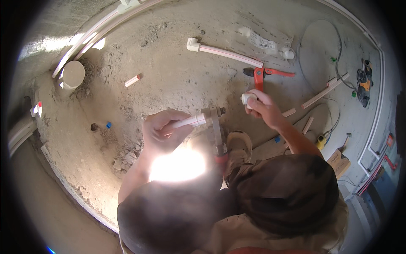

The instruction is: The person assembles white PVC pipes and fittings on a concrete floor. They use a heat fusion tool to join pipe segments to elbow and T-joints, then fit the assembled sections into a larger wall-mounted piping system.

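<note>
Your left hand (163,130) is closed, its fingers and thumb curled round a white pipe (187,122) with a red stripe. The pipe's free end points toward three o'clock, at the upright metal tool (210,114) near the middle of the view. As far as I can judge, that end meets the tool, though I cannot tell whether it is seated.

Take the tool as your clock's centre. At two o'clock, well apart from it, your right hand (265,108) is mostly closed, pinching a small white fitting (248,100) between thumb and fingers.

On the floor (169,72), an elbow-ended pipe (228,54) lies at twelve o'clock, its plain end beside the red cutter (259,78) between one and two. You have a short pipe offcut (132,81) at ten. Bright glare washes out your left forearm between seven and eight.
</note>
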`<state>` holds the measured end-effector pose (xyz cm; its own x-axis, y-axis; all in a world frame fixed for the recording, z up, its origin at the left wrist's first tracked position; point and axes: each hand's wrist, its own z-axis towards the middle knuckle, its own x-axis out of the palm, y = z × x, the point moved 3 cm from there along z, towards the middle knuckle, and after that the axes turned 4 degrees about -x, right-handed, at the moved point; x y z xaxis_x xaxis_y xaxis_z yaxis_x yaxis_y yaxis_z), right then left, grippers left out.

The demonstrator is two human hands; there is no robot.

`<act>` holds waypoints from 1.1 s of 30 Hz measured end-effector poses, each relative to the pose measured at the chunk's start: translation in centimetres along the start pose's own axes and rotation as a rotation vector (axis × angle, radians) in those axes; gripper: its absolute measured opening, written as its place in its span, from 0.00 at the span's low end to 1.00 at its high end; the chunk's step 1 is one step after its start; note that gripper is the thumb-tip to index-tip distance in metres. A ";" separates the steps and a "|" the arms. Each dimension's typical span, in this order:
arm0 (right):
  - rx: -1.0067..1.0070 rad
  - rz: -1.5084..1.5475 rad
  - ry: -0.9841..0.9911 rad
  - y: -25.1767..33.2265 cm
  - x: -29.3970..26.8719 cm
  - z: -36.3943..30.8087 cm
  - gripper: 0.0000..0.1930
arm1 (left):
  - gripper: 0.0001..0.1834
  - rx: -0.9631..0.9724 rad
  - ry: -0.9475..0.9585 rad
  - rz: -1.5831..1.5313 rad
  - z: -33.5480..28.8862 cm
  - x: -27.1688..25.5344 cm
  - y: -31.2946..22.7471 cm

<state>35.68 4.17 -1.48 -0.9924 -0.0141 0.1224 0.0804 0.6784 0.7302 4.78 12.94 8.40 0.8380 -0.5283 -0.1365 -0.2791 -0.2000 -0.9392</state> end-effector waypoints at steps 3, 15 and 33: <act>-0.118 0.172 0.199 3.1 3.2 -3.9 0.19 | 0.08 0.062 0.028 0.043 0.1 1.1 -1.6; -0.046 0.378 0.304 7.6 6.8 -6.5 0.19 | 0.12 0.262 0.021 0.164 -0.5 3.2 -3.7; -0.363 0.010 0.367 7.5 7.0 -6.4 0.14 | 0.17 0.324 0.055 0.180 -0.5 3.6 -4.0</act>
<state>29.93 4.44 9.19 -0.8986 -0.3097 0.3108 0.1817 0.3821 0.9061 8.71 11.38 11.84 0.7603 -0.5765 -0.2993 -0.2492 0.1667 -0.9540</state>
